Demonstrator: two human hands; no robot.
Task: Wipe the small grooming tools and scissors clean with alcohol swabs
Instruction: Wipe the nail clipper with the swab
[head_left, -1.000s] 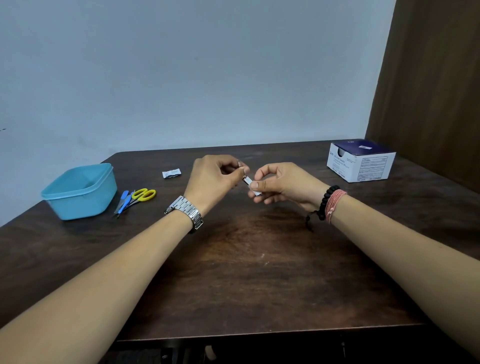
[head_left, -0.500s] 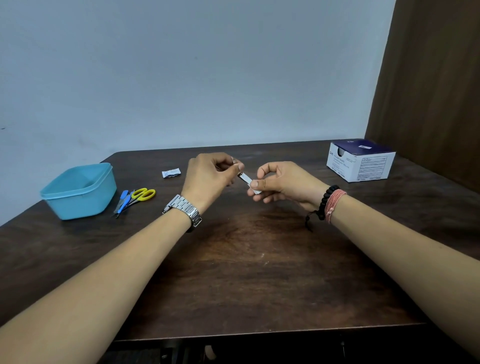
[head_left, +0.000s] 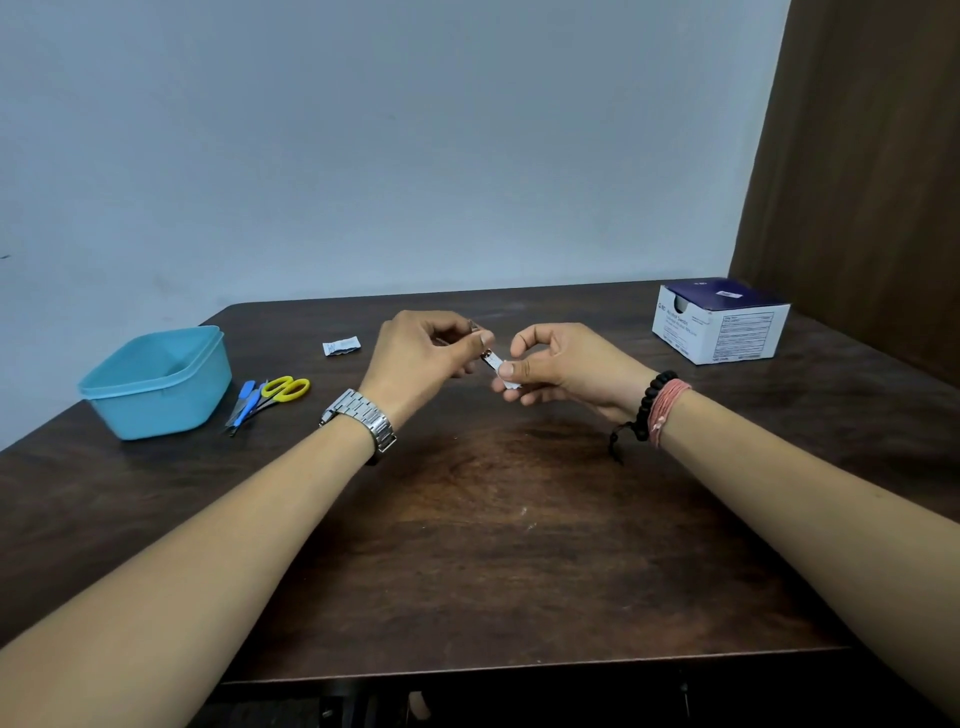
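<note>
Left hand (head_left: 415, 358) pinching small metal tool (head_left: 485, 349) – mostly hidden, right hand (head_left: 561, 364) gripping white swab (head_left: 506, 371) around it

The dark brown wooden surface (head_left: 493, 545) carries one light blue square plastic tub (head_left: 156, 382), one pair of yellow-handled scissors (head_left: 283, 389), two blue-handled small tools (head_left: 245, 402), one crumpled white swab packet (head_left: 340, 346) and one white-and-navy cardboard box (head_left: 719, 321).
</note>
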